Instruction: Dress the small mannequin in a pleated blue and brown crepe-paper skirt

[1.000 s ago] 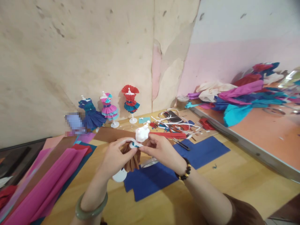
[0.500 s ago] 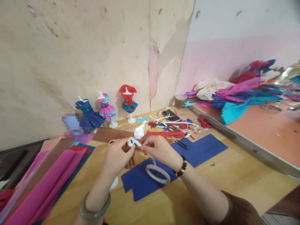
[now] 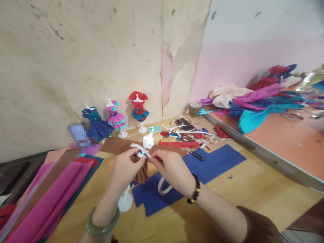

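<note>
My left hand is closed around the waist of a small white dress-form mannequin, which leans to the right over the table. Brown pleated crepe paper hangs below the waist like a skirt, with a bit of blue at its top. Across the waist lies a strip of white tape, its free end sticking out to the left. My right hand pinches the strip's other end. Under that hand a roll of white tape is partly hidden. The mannequin's round white base shows below my left hand.
Blue paper sheets lie under and beyond my right hand, with a dark-handled cutting tool on one. Three dressed mannequins, one in red, stand by the wall. Folded coloured paper covers the left side; an orange-topped surface borders the right.
The tape loop at the waist has opened into a flatter strip with an end pointing left. My right hand has moved slightly down, now over the tape roll. The white base has come into fuller view.
</note>
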Motion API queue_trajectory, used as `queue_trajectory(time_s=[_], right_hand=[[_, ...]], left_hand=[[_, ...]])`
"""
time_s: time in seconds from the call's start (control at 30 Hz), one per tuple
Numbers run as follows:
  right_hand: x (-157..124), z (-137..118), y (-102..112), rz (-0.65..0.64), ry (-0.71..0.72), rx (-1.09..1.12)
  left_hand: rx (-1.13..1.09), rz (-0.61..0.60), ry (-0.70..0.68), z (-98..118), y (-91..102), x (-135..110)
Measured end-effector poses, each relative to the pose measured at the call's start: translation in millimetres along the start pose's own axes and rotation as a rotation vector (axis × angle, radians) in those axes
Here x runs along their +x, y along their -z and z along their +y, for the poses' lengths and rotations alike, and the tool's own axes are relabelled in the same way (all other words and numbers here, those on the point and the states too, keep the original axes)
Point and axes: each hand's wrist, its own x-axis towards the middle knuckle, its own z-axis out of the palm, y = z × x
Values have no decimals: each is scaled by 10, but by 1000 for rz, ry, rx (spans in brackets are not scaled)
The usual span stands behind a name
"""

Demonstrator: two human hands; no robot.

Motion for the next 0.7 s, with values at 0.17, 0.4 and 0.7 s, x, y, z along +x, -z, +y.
queue_trajectory(time_s=[0.17,0.4,0.7], right_hand=[[104,181,-45,46,-31,181],[170,297,-86,43,-62,317],[231,331,-35,-140,-187,651]], left_hand=[[-192,-47,31,-24,38,-1],[-310,-88,79,20,54,-1],[-437,-193,113,51,108,-3]])
